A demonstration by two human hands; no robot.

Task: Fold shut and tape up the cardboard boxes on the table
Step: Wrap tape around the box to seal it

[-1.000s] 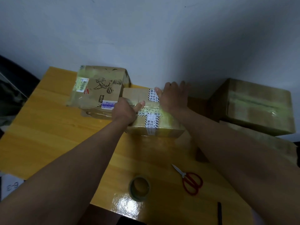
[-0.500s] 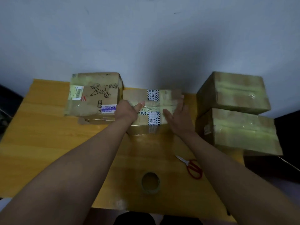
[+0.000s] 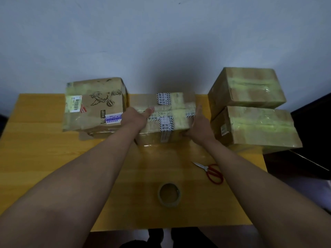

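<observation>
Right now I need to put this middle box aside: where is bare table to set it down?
Bare table lies at the left front, below the printed box, and a smaller patch between tape roll and middle box. The right is crowded: two stacked boxes at the edge, scissors in front.

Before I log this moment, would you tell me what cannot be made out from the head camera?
- Left hand: fingers hidden behind the middle box; thumb lies on top.
- Right hand: palm faces the box's right side; contact unseen.
- Label print: too small to read.
- Stacked boxes: what they stand on is hidden.
- Tape roll: loose end too dim.
</observation>
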